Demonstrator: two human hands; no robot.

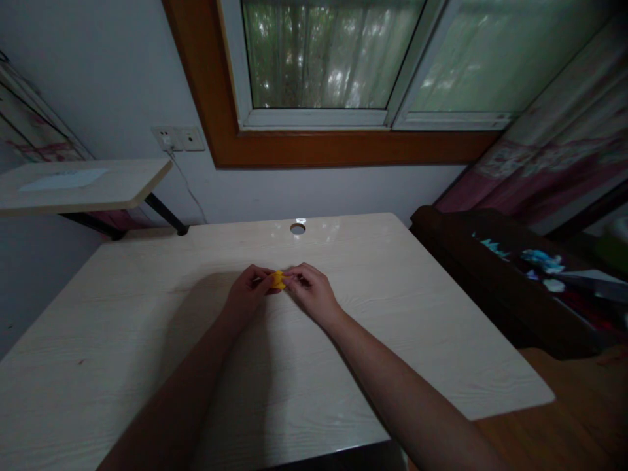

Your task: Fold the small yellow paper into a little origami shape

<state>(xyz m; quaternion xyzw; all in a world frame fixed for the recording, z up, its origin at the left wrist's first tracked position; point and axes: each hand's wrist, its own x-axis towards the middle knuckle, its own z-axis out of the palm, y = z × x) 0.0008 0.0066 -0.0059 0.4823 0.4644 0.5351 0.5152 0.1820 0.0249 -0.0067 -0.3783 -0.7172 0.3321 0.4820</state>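
Between my two hands is a small yellow piece [279, 280], perhaps folded paper, though its exact kind is too small to make out. My left hand [249, 288] pinches its left side with thumb and fingers. On the other side, my right hand [312, 288] is closed on the right end, fingertips close to those of the left. Both hands are over the middle of the pale wood-grain desk [392, 314]. The fingers cover part of the yellow piece.
A raised shelf [142, 176] on black legs stands at the desk's back left, with a pale sheet [63, 179] on it. A round cable hole [297, 229] lies near the back edge. A white cord [189, 186] hangs from the wall socket [179, 139]. Dark furniture [456, 261] stands to the right.
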